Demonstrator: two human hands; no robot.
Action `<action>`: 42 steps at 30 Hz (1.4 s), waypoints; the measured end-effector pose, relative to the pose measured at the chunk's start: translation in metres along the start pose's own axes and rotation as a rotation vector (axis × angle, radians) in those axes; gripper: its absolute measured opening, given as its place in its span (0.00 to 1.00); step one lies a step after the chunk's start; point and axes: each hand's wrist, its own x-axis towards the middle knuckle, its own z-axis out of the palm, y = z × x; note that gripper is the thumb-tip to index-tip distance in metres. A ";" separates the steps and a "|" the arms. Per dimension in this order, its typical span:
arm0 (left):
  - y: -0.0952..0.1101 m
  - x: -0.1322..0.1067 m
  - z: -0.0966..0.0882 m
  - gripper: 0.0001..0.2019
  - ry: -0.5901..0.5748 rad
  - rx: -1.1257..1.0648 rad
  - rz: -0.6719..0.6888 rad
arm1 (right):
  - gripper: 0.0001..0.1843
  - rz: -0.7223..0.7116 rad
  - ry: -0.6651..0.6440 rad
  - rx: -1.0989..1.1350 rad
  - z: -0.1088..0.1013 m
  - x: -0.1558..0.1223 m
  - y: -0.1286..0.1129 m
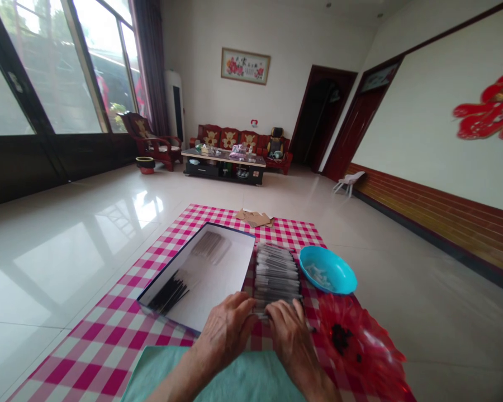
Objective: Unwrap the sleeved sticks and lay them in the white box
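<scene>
My left hand (pixel 226 329) and my right hand (pixel 291 332) rest side by side at the near end of a long row of thin grey-and-black packs (pixel 275 273) on a red-and-white checked cloth (pixel 109 346). The fingers of both hands curl onto the nearest pack, pressing or pinching it; what sits under the fingertips is hidden. A white board with a dark rim (pixel 209 279) lies left of the row, with a bundle of thin black sticks (pixel 170 293) near its front and a fainter grey bundle (pixel 209 245) farther back.
A blue bowl (pixel 327 272) with small white pieces stands right of the row. A red plastic bag (pixel 356 340) lies at my right. Folded cardboard (pixel 255 218) sits at the cloth's far edge. A teal cloth (pixel 235 374) covers my lap. Shiny tiled floor surrounds the cloth.
</scene>
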 end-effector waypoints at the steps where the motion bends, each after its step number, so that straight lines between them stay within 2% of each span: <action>1: 0.002 0.001 0.002 0.11 -0.021 0.035 -0.017 | 0.15 -0.022 0.013 0.016 -0.002 0.002 -0.005; 4: 0.005 0.001 0.008 0.09 -0.079 0.061 -0.069 | 0.16 -0.070 0.066 0.060 -0.006 0.005 -0.015; 6: 0.002 0.001 0.009 0.10 -0.064 0.010 -0.077 | 0.14 -0.046 0.114 0.077 -0.007 0.007 -0.014; 10: -0.008 -0.002 0.001 0.11 0.012 -0.113 -0.093 | 0.16 0.164 0.231 0.250 -0.009 0.008 0.003; 14: -0.017 -0.005 -0.007 0.11 0.029 -0.156 -0.123 | 0.15 0.445 0.200 0.682 -0.008 0.005 0.018; 17: -0.020 -0.005 -0.008 0.11 0.039 -0.115 -0.127 | 0.16 0.699 0.202 1.102 -0.002 0.002 0.018; 20: -0.018 -0.002 -0.006 0.10 0.038 0.069 -0.100 | 0.17 0.885 0.261 1.486 0.008 0.001 0.010; 22: -0.013 0.001 -0.002 0.09 0.040 0.225 -0.072 | 0.18 0.964 0.283 1.609 0.016 0.000 0.005; 27: -0.002 0.009 0.012 0.07 0.085 0.404 -0.072 | 0.18 1.014 0.326 1.589 0.034 -0.003 0.003; 31: 0.002 0.011 0.027 0.06 0.008 0.403 -0.058 | 0.15 0.936 0.323 1.460 0.040 -0.004 0.004; 36: 0.007 0.007 0.042 0.07 -0.003 0.335 -0.006 | 0.17 0.824 0.254 1.308 0.042 -0.004 -0.002; 42: 0.005 0.003 0.044 0.04 0.002 0.342 -0.007 | 0.15 0.774 0.217 1.280 0.035 -0.003 -0.002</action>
